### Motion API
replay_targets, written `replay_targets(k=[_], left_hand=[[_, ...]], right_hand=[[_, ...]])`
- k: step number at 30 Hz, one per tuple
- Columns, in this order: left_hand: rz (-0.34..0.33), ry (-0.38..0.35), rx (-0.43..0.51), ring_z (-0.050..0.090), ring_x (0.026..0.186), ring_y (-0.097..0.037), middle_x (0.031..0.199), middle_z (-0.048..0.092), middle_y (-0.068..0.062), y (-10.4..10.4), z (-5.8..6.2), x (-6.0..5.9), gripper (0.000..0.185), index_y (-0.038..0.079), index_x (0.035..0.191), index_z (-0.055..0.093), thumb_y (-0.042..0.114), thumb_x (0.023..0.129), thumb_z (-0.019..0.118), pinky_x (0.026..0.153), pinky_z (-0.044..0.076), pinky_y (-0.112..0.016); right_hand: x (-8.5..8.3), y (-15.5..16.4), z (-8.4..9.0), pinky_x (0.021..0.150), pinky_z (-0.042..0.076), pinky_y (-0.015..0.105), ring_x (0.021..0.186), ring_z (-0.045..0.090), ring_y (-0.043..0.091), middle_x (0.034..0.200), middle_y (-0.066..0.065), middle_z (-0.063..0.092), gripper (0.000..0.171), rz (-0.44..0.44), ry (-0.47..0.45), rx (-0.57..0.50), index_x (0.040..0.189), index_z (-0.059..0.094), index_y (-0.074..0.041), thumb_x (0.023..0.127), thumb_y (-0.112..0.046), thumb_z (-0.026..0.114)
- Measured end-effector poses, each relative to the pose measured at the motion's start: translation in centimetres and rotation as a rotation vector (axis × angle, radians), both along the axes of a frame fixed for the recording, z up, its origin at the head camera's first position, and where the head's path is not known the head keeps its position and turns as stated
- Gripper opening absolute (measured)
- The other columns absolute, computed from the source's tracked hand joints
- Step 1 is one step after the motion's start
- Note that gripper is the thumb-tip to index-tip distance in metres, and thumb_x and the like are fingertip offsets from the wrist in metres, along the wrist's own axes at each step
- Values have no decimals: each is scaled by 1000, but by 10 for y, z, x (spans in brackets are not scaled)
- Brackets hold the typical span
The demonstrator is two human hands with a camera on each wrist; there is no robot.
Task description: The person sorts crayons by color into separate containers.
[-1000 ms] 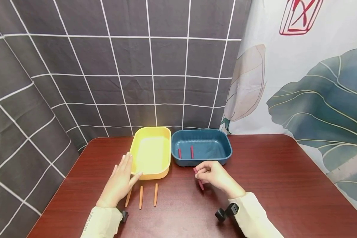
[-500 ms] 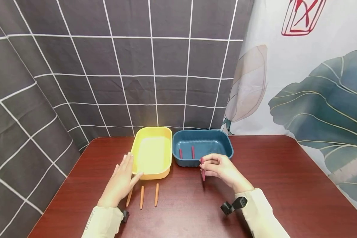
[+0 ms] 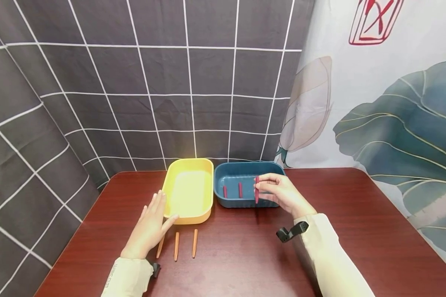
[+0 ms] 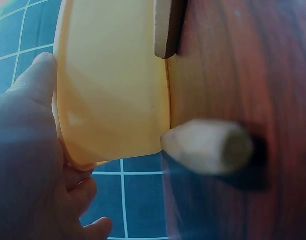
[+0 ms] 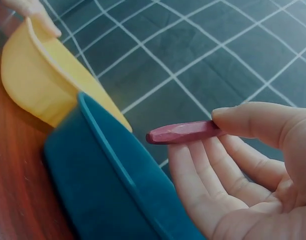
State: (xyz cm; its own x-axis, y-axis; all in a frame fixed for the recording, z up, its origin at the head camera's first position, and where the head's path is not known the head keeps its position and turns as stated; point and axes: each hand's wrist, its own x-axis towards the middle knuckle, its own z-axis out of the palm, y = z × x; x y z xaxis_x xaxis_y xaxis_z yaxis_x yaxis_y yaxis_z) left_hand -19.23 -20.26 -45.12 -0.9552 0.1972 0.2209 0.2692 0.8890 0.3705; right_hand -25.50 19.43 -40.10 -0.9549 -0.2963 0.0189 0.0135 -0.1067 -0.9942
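In the head view, my right hand (image 3: 280,192) pinches a dark red crayon-like stick (image 3: 257,189) between thumb and fingers, above the near wall of the blue bin (image 3: 223,202). From the right wrist view, the red stick (image 5: 185,132) is faceted with a narrowed end. Two more red sticks (image 3: 240,190) lie inside the blue bin. My left hand (image 3: 146,225) rests at the near left corner of the yellow bin (image 3: 193,220), fingers straight along its side and thumb at the near rim. Several orange sticks (image 3: 176,246) lie on the table before the yellow bin.
Both bins stand side by side near the back of the reddish-brown wooden table (image 3: 223,272). A dark grid-patterned cloth (image 3: 163,82) hangs behind, and a white cloth with leaf prints (image 3: 394,144) hangs at the right.
My right hand has lifted the red stick off the table and carried it forward and slightly right, up to the blue bin. My left hand stays at the yellow bin.
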Motion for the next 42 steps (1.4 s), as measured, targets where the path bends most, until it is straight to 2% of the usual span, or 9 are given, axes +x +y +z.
replay_targets(k=[3,8,13,16,22,28,33,37,42], left_hand=[[1,2,-1,20,151,-43,164,21,-27,0,1,0,86,-9,156,24,49,102,56,119,19,-64],[-3,-1,0,20,151,-43,163,21,-27,0,1,0,85,-9,156,24,48,102,56,119,19,-64],[-2,2,0,20,151,-43,163,21,-28,0,1,0,85,-10,156,24,47,101,57,118,20,-64],[0,2,-2,21,151,-43,163,22,-28,-1,1,0,85,-10,155,24,48,102,57,118,20,-64],[3,-8,3,20,151,-43,164,21,-27,-2,3,1,86,-9,156,23,48,102,56,119,19,-64],[-4,12,13,21,151,-44,162,24,-28,0,5,2,84,-10,155,26,45,101,58,118,21,-65],[-1,-8,10,20,151,-43,164,21,-27,0,3,1,85,-9,156,24,47,101,57,119,20,-64],[2,-18,9,17,152,-42,164,20,-26,-1,1,0,86,-8,157,23,48,102,56,120,18,-63],[3,-15,8,18,152,-42,164,20,-26,-2,1,-1,86,-9,156,23,48,101,56,119,18,-63]], right_hand=[[-11,1,2,83,60,34,84,72,13,93,3,73,15,3,-36,-15,99,72,-10,96,2,63],[-28,2,3,81,61,32,83,73,13,93,5,74,14,-9,-103,-3,109,68,2,96,3,62],[-43,0,2,82,61,33,79,71,12,97,8,73,29,-67,-85,147,120,59,14,96,0,65],[-50,-3,1,82,61,34,78,70,11,101,12,72,32,-104,-88,241,121,58,16,95,-2,66],[-60,-12,-3,69,62,28,68,67,9,88,7,71,21,-172,-127,416,110,65,12,93,0,68],[-65,-15,-11,58,59,25,57,62,8,75,7,69,14,-195,-120,590,98,70,11,89,2,70],[-68,-13,-16,57,60,27,54,62,8,73,6,66,7,-222,-87,736,84,71,4,84,-2,76],[-68,-12,-17,55,59,27,51,64,8,71,8,67,9,-253,-33,815,76,69,1,81,-1,76],[-64,-13,-13,57,59,28,53,66,11,74,12,71,6,-287,31,860,76,70,2,81,0,74]])
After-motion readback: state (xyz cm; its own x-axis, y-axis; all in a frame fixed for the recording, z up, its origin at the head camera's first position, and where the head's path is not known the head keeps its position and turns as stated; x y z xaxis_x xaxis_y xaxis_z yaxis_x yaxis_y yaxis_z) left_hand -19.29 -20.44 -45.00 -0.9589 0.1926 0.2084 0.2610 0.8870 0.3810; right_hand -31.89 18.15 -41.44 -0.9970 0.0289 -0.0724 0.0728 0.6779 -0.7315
